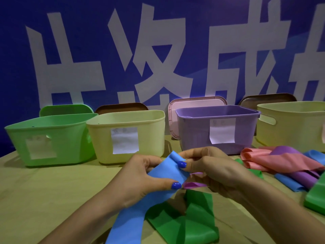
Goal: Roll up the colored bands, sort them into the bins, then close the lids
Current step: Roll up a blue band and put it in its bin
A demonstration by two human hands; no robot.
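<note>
Both hands hold the blue band (163, 175) above the near centre of the worktop (52, 191). The left hand (140, 180) has its grip pinching the band's left edge under the thumb. The right hand (207, 166) has its grip pinching the far end, where the first curl is forming. The long tail hangs toward the near edge, over a green band (193, 219).

Rolling procedure, as judged here:
- Keep the edges aligned, or the roll will likely skew into a cone.
- Hold light tension on the tail.
- Turn the curl tightly.

The four bins stand open at the far side: green bin (58, 138), yellow bin (130, 134), purple bin (218, 127) and a second yellow bin (295, 124) at far right.
</note>
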